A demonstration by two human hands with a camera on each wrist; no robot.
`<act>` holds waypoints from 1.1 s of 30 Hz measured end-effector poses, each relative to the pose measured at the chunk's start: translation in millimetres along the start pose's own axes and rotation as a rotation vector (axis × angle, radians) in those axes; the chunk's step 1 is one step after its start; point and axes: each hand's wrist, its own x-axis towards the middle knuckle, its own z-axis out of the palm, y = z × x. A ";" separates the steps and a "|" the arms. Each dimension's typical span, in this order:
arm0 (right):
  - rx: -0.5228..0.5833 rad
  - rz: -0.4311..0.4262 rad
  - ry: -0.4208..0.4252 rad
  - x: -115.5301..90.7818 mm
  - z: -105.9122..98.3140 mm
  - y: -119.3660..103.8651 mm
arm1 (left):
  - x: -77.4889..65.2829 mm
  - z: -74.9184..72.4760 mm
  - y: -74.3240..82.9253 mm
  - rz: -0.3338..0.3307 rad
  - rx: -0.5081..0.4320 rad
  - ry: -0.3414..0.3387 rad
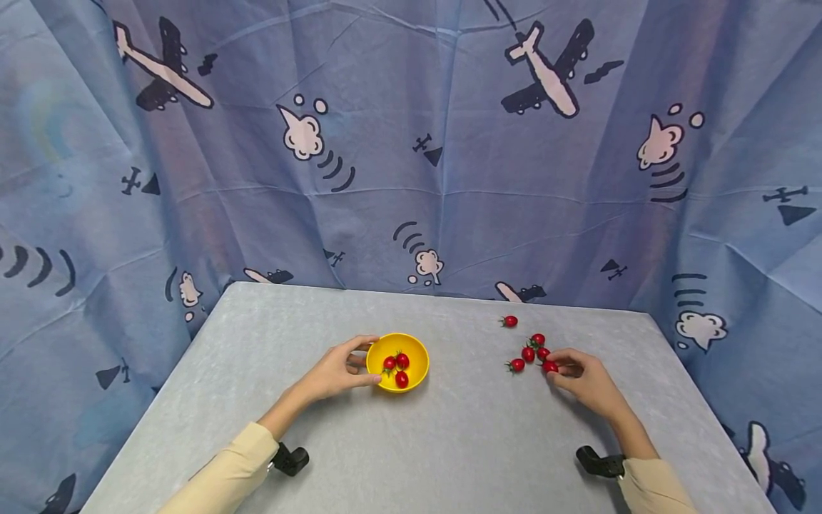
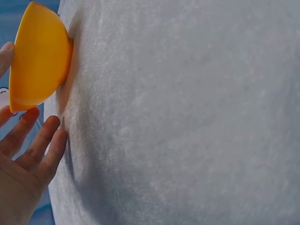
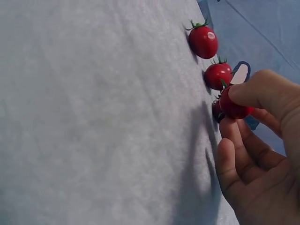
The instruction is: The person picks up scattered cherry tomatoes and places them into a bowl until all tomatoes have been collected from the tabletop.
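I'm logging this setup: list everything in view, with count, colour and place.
Table: 1, pale grey, under everything
Curtain: 1, blue with printed planes, behind the table
Bowl: 1, yellow, near the table's middle
Bowl tomatoes: 3, red, inside the bowl
Loose tomatoes: 5, red, right of the bowl
Held tomato: 1, red, pinched in the right grip
Wrist devices: 2, black, one per wrist
Sleeves: 2, cream, on the forearms
Hands: 2, bare; left grip on the bowl's left side, right grip among the tomatoes
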 end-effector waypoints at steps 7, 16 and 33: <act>0.036 -0.015 0.022 -0.1 -4.2 -7.0 | -0.7 -0.5 -1.3 0.006 0.000 0.010; 0.071 -0.032 0.064 0.3 -2.6 -16.9 | -2.7 -0.2 0.4 -0.001 -0.007 0.009; 0.149 -0.088 0.060 13.8 8.9 -38.0 | -0.7 1.4 3.0 -0.001 0.011 -0.001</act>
